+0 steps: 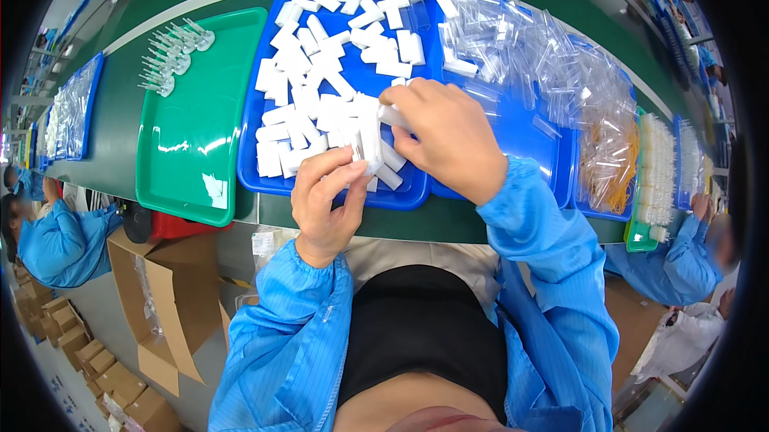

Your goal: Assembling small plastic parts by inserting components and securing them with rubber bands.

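My left hand [326, 201] is closed in a pinch at the near edge of a blue tray [250, 161], its fingertips on a small white plastic piece [372, 156]. Just right of it, my right hand [450, 137] reaches in from the right with bent fingers, gripping a white rectangular block [392, 117]. The two held pieces are close together; whether they touch I cannot tell. Under and beyond my hands, loose white blocks [308, 63] lie heaped in the blue tray, some flat and some on edge.
Left of the blue tray stands a green tray [200, 111] with several white stemmed parts [178, 46]. A second blue tray [513, 139] at right holds clear plastic sleeves [529, 47]. Farther right are orange strands [625, 175] and white parts [657, 167]. An open carton [172, 288] stands at lower left. Co-workers sit on both sides.
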`<state>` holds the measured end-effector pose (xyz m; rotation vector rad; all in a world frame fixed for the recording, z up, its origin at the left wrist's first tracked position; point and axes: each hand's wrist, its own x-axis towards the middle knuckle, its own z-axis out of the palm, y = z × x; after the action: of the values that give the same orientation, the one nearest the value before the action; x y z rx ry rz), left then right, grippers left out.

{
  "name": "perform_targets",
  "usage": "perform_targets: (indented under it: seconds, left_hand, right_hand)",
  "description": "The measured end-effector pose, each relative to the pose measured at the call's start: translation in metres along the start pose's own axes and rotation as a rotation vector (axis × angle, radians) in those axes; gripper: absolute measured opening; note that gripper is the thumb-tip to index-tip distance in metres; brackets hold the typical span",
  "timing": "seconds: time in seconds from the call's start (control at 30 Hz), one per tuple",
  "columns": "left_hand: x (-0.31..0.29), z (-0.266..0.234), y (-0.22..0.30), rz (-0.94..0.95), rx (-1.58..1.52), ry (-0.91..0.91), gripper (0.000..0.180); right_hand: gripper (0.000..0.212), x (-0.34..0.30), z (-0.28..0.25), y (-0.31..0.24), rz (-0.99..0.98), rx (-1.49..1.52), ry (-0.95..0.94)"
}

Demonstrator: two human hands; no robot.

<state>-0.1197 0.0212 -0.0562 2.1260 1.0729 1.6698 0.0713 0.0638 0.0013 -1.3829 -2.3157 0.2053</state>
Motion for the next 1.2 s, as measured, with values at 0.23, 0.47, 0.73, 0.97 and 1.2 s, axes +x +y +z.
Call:
perform_targets:
  seconds: [0.23,0.47,0.73,0.97,1.2]
  left_hand:
    - [0.013,0.009,0.012,0.021,0.064,-0.148,0.033]
    - [0.025,0.026,0.034,0.067,0.124,-0.238,0.030]
    - [0.031,0.038,0.049,0.106,0.157,-0.308,0.028]
    - [0.030,0.041,0.055,0.148,0.140,-0.415,0.033]
    - [0.035,0.047,0.064,0.213,0.066,-0.526,0.035]
  right_hand:
    - [0.036,-0.024,-0.021,0.000,0.425,1.186,0.127]
    - [0.042,-0.049,-0.043,-0.009,-0.001,0.402,0.134]
    - [0.037,-0.068,-0.068,-0.004,-0.037,0.279,0.061]
    - [0.038,-0.088,-0.077,0.005,0.167,0.476,0.001]
    - [0.023,-0.095,-0.074,0.035,0.436,1.005,0.331]
